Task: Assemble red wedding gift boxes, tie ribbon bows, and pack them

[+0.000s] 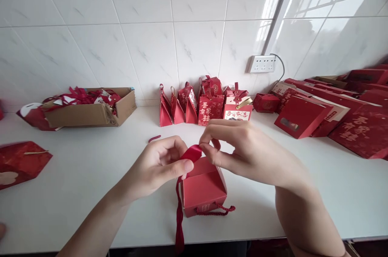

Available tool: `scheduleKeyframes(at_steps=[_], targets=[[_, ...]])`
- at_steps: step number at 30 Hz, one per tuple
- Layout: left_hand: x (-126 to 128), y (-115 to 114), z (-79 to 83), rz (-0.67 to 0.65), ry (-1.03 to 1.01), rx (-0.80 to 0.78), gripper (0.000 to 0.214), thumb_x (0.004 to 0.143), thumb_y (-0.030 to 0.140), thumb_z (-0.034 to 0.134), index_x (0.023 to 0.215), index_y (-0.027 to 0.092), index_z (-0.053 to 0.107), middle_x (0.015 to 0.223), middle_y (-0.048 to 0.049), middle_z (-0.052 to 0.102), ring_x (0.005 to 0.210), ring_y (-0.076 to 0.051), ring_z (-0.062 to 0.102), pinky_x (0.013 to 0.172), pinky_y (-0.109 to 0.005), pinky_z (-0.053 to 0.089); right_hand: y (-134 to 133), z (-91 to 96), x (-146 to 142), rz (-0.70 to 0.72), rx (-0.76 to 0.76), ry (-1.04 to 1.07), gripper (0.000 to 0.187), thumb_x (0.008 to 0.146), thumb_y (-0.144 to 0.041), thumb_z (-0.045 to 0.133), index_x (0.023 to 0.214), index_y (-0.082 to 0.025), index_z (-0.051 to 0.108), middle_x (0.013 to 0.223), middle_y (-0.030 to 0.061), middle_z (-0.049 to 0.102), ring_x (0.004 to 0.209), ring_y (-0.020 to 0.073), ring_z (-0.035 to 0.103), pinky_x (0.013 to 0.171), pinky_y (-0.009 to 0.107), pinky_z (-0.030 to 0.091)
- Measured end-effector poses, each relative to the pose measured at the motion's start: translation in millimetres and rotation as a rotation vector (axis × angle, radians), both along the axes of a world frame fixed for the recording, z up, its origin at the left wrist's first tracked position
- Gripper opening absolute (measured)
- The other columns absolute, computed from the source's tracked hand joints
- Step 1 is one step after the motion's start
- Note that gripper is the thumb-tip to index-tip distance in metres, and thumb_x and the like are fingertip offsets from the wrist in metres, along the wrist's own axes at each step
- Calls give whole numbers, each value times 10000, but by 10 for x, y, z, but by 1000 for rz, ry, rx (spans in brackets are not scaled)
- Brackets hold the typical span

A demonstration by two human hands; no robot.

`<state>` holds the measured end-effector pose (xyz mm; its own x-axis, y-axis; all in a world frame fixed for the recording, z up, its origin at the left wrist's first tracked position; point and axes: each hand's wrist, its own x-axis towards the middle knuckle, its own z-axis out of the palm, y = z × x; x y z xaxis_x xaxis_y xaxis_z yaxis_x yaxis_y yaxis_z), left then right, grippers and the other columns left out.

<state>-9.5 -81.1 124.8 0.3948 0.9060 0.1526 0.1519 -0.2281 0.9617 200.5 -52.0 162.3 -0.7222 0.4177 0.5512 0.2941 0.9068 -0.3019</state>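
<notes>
A dark red ribbon (pixel 179 220) runs between my two hands, and its loose end hangs down past the table's front edge. My left hand (pixel 163 162) pinches it between thumb and fingers. With thumb and forefinger, my right hand (pixel 239 150) grips the folded part of the ribbon. Just beneath both hands, a red gift box (pixel 204 192) rests on the white table, partly covered by them. A twisted red cord handle (pixel 216 210) lies at its near side.
A cardboard box (pixel 81 114) of red ribbons and papers stands back left. Small red gift boxes (pixel 211 109) line the wall. More red boxes (pixel 306 115) lean at right, under a socket strip (pixel 262 64). A red pouch-like package (pixel 21 164) lies at left.
</notes>
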Motion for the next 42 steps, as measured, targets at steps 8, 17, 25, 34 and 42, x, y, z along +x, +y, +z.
scheduleKeyframes(at_steps=[8, 17, 25, 34, 42], targets=[[11, -20, 16, 1, -22, -26, 257, 793, 351, 661, 698, 167, 511, 619, 37, 500, 568, -77, 462, 530, -197, 378, 11, -17, -10, 3, -2, -25, 136, 860, -109, 509, 741, -151, 561, 662, -21, 569, 552, 67, 437, 516, 188, 351], [-63, -29, 38, 40, -9, -10, 236, 811, 359, 641, 711, 173, 537, 630, 33, 521, 574, -83, 485, 569, -211, 421, -71, 28, 106, -195, 13, -56, 301, 886, -434, 559, 958, -147, 616, 835, 37, 608, 634, 113, 535, 568, 239, 433], [-419, -291, -315, 270, 37, -32, 259, 809, 416, 628, 715, 182, 569, 673, 13, 542, 653, -116, 501, 636, -242, 424, -498, -712, 318, -357, -149, 132, 317, 881, -400, 576, 1125, -200, 544, 1245, 128, 492, 1136, 216, 545, 899, 353, 503], [-477, -570, -928, 619, -246, -37, 246, 730, 398, 654, 875, 214, 576, 1031, -84, 662, 1097, -266, 577, 922, -385, 452, -1285, -1757, 727, -671, -229, 314, 127, 912, -260, 478, 922, -214, 596, 1026, 103, 594, 961, 221, 622, 739, 339, 540], [-165, -1217, -1681, 912, 110, 455, 77, 820, 275, 538, 855, 207, 527, 1033, -78, 602, 1092, -261, 581, 958, -447, 468, -1714, -2345, 928, -699, -537, -96, 274, 933, -201, 362, 790, -161, 592, 776, 69, 650, 694, 162, 643, 625, 253, 496]])
